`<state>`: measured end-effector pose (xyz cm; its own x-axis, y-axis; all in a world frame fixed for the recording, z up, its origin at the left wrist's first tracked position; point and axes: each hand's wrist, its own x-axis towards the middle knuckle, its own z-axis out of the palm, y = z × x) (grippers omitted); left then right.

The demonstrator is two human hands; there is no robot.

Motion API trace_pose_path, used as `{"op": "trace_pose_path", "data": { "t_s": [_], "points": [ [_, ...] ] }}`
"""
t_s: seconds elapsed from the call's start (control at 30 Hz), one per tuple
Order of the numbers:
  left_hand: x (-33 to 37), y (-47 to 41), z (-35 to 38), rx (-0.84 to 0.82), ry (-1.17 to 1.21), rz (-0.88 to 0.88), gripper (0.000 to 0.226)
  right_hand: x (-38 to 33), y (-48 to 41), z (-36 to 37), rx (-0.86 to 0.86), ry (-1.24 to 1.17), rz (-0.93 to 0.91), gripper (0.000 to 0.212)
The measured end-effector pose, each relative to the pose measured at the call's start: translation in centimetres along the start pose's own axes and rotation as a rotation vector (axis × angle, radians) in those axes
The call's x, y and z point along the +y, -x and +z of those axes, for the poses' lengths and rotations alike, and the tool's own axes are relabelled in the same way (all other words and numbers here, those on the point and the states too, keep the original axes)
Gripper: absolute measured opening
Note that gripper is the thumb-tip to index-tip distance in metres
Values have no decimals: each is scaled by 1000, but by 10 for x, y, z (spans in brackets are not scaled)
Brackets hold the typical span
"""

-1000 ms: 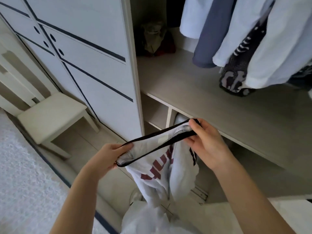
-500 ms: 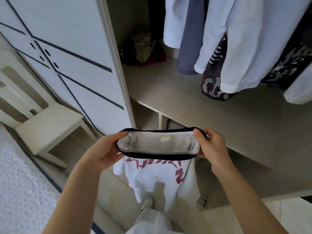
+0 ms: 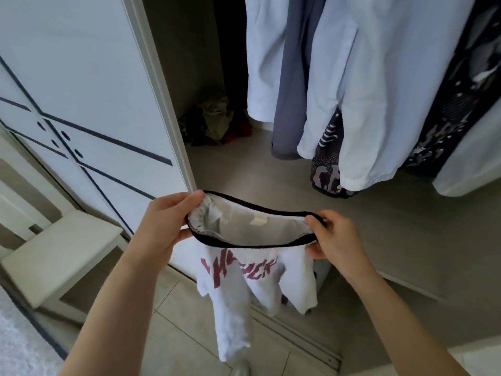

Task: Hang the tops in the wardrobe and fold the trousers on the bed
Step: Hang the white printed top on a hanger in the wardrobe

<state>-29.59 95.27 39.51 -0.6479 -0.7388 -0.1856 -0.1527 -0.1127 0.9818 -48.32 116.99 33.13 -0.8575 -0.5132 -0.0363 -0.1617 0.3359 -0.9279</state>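
On my feed the left hand (image 3: 165, 221) pinches one end of the black neckband (image 3: 257, 244) of a white top (image 3: 233, 308). Its fingers (image 3: 187, 199) curl over the band and the thumb sits underneath. The right hand (image 3: 334, 237) pinches the other end the same way, fingers (image 3: 315, 223) closed down on the band and thumb below. Neither hand has any slack, and both grips are tight on the cloth.

Between the hands the neck is pulled into a wide, flat loop, so I look into the pale inside of the top, where a small label (image 3: 259, 220) shows. The rest of the top hangs free below the hands, with dark red lettering across the chest that I can't read.

The top is held in the air in front of the open wardrobe, over the tiled floor (image 3: 184, 335) and near the front edge of the wardrobe shelf (image 3: 271, 185). Above the shelf hang white shirts (image 3: 379, 104), a grey-blue garment (image 3: 292, 90) and a dark patterned garment (image 3: 328, 161). A crumpled pile of clothes (image 3: 217, 123) lies in the shelf's back corner. The sliding door (image 3: 95, 90) stands to the left, with a pale stool (image 3: 62, 251) in front of it.
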Motion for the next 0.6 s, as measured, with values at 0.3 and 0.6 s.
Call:
{"op": "trace_pose_path", "data": {
  "t_s": [0.3, 0.6],
  "points": [
    [75, -32, 29, -39, -153, 292, 19, -45, -19, 5, 18, 667, -198, 23],
    [148, -61, 28, -20, -234, 445, 23, -156, -36, 11, 72, 623, -593, 27]
  ]
}}
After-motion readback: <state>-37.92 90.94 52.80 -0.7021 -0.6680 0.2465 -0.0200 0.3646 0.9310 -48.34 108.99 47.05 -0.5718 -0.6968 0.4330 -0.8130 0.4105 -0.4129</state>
